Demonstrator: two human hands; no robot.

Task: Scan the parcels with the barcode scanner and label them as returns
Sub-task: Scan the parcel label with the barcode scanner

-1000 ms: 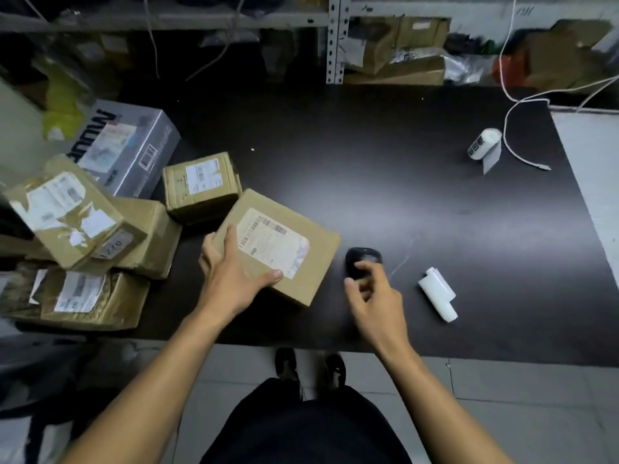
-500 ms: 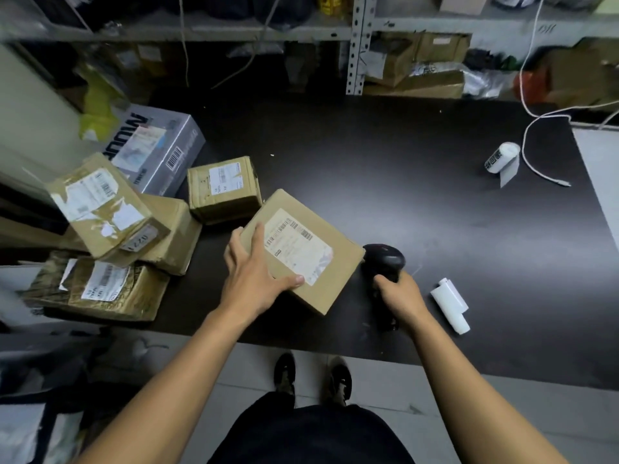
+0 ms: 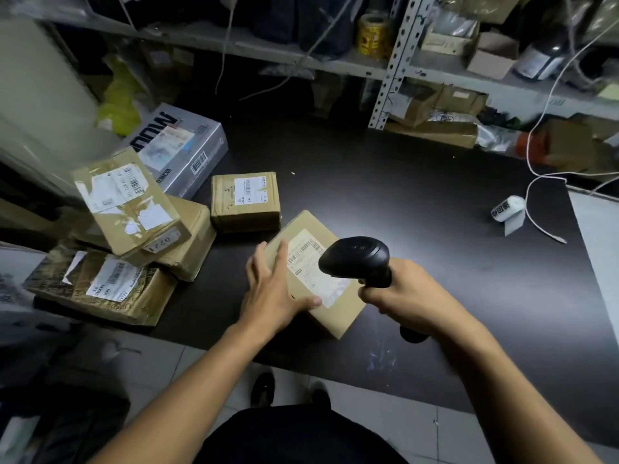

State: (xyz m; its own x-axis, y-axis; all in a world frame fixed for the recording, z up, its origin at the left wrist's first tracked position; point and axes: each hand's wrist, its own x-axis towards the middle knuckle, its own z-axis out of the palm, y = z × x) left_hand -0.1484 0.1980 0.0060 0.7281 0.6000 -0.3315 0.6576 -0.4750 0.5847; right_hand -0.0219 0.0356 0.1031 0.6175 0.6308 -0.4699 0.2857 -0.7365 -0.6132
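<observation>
A brown cardboard parcel (image 3: 338, 314) with a white barcode label lies on the black table (image 3: 418, 195) near its front edge. My left hand (image 3: 273, 293) rests on the parcel's left side, fingers spread along its top and thumb on the label's lower edge. My right hand (image 3: 407, 296) grips the handle of a black barcode scanner (image 3: 356, 259), lifted off the table. The scanner's head hangs over the label, pointing left. A white roll of labels (image 3: 505, 209) stands at the table's right.
Several more brown parcels are stacked at the left (image 3: 134, 212), with a small one (image 3: 246, 200) behind the held parcel and a grey box (image 3: 182, 149) further back. A white cable (image 3: 536, 226) trails at the right. Metal shelves (image 3: 392, 61) with clutter line the back.
My right hand has taken hold of the scanner, lifted it off the table and swung it left over the parcel's label. My left hand stays on the parcel.
</observation>
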